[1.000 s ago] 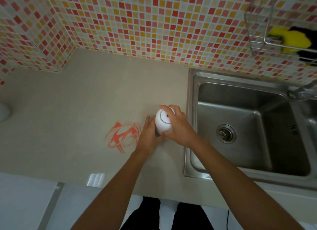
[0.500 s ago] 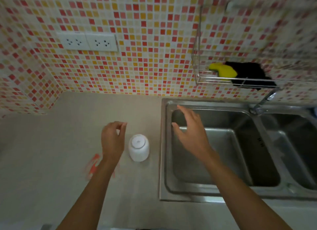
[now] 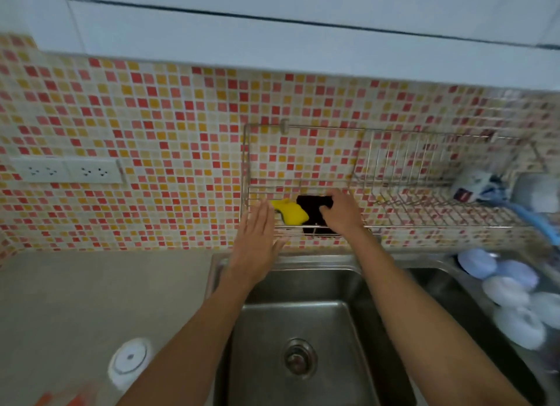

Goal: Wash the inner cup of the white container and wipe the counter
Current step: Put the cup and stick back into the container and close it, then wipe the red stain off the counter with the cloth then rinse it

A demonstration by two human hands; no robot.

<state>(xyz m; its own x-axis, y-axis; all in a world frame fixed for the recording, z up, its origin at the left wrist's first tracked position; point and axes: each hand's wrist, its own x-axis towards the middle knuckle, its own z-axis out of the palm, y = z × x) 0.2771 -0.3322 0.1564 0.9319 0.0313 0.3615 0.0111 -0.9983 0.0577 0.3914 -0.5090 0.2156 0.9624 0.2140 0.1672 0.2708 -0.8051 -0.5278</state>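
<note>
Head view: right hand (image 3: 339,213) clutches a black cloth (image 3: 312,207) in the wire rack (image 3: 394,220); left hand (image 3: 256,239) hovers flat, released. White container (image 3: 130,361) stands on the worktop (image 3: 75,299).

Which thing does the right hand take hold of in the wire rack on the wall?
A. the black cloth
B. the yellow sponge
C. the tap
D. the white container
A: the right hand curls its fingers on the black cloth in the wire rack, while the yellow sponge lies untouched beside it.
</note>
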